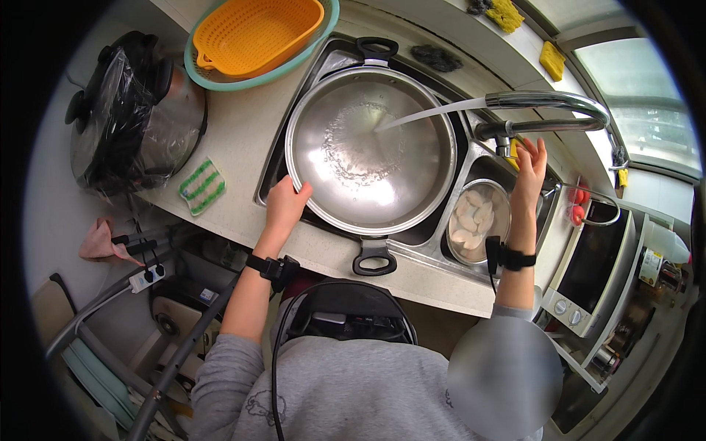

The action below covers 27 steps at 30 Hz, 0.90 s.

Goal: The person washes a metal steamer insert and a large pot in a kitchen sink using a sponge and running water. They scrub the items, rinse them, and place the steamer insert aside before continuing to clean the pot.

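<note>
A large stainless steel pan (336, 204) with two black handles rests over the left basin of the sink. Water runs from the chrome faucet (546, 100) into it, and rings spread across its bottom. My left hand (288, 205) grips the pan's rim at the lower left, thumb on the edge. My right hand (530, 168) is raised beside the faucet's base, fingers apart and holding nothing; whether a fingertip touches the lever is unclear. Below it, in the smaller basin, sits an oval metal bowl (506, 220) holding several pale pieces of food in liquid.
An orange plastic colander (248, 36) sits in a teal basin (193, 69) at the upper left. A green-striped sponge (202, 186) lies on the counter near a plastic-covered pot (171, 121). Steel wool (436, 58) lies behind the sink. A microwave (587, 264) stands at the right.
</note>
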Available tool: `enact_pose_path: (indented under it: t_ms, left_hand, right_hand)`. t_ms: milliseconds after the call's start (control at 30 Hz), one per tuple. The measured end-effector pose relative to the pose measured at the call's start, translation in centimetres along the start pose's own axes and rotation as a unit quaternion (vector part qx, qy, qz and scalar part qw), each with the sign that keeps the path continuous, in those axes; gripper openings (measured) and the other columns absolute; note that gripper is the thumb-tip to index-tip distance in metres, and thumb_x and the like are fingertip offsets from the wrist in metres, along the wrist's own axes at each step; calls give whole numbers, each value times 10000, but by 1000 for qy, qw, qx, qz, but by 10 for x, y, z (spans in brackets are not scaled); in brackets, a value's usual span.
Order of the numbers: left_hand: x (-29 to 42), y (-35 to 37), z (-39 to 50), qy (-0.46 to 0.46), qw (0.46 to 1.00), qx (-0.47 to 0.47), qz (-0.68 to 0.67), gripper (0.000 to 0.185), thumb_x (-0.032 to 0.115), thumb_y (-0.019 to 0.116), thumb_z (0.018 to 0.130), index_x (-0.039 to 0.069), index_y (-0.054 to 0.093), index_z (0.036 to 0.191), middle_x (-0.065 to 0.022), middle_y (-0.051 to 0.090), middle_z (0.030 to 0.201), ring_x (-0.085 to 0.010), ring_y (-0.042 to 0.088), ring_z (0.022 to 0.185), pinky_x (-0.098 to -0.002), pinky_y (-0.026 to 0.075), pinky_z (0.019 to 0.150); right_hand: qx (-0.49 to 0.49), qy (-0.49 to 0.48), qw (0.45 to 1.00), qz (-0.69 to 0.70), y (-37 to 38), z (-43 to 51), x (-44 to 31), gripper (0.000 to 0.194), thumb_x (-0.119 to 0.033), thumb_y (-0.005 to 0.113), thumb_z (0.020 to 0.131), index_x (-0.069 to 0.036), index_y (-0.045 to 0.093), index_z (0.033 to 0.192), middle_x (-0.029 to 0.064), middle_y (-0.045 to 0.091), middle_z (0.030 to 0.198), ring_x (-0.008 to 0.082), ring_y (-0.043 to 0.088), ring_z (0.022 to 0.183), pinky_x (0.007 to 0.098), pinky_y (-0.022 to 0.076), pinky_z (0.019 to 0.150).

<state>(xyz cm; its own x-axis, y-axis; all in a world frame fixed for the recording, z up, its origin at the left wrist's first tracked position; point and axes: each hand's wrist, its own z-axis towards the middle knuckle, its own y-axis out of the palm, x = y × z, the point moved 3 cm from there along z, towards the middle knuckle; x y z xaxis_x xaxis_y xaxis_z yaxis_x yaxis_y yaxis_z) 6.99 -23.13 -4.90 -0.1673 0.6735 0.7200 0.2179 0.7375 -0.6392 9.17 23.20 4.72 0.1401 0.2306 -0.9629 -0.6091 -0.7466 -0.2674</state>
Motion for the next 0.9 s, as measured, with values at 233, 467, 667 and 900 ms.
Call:
enact_pose_path:
  t_ms: [233,467,667,900]
  left_hand:
    - [-1,-1,1,-22,999,-20,14,300,237,630,812,-54,610,882,-188,645,741,-305,637,660,-390,485,603]
    - [4,-5,-1,-10,1000,-9,5,333,259,613,828,-66,559,776,-250,608,707,-417,600,661,-457,472,575]
    - [-1,-1,-1,-30,999,-19,-1,342,263,624,823,-61,539,755,-256,601,696,-434,595,670,-480,470,580]
    - [-5,2,-1,-12,999,13,-27,301,242,641,807,-34,549,732,-240,605,667,-421,606,639,-478,486,567]
  right_hand:
    - [-174,-92,958,210,77,-19,-122,626,-27,456,845,-26,262,1439,130,371,1412,239,386,1290,367,318,1064]
    - [-616,87,709,-333,181,-107,29,791,-502,460,931,-93,95,1502,172,15,1560,320,140,1428,422,189,1133]
    - [-391,-204,700,-562,271,-70,93,711,-416,469,885,-63,231,1454,269,143,1504,510,177,1354,577,259,1068]
    - [-675,-276,609,-312,254,-170,87,679,-302,409,887,-11,189,1460,236,155,1515,456,133,1393,520,195,1119]
